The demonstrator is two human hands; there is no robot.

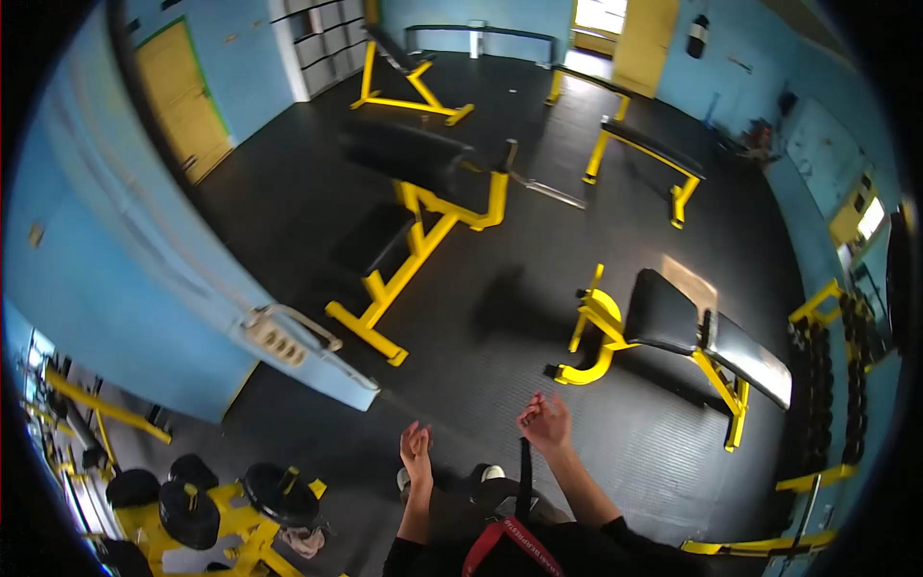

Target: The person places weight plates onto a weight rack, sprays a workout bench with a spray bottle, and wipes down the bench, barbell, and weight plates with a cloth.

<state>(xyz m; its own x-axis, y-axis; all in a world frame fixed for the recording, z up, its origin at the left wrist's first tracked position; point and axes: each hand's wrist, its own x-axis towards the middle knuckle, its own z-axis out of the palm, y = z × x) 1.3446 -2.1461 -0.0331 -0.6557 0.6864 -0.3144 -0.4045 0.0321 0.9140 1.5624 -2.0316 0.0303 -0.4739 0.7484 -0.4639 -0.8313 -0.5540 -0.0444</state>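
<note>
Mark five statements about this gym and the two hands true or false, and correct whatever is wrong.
1. The left hand grips a dumbbell. False: the left hand holds nothing visible.
2. The right hand is raised with nothing visible in it. True.
3. The socket strip lies on the floor. False: it is on the blue partition.
4. The nearest bench on the right has black pads and a yellow frame. True.
5. The strap at the wearer's front is entirely green. False: it shows red.

Red strap [531,544] cut off by the bottom edge, shoe [493,472] mostly hidden, black pad [404,154] blurred, far-corner clutter [759,140] too small to tell
</note>
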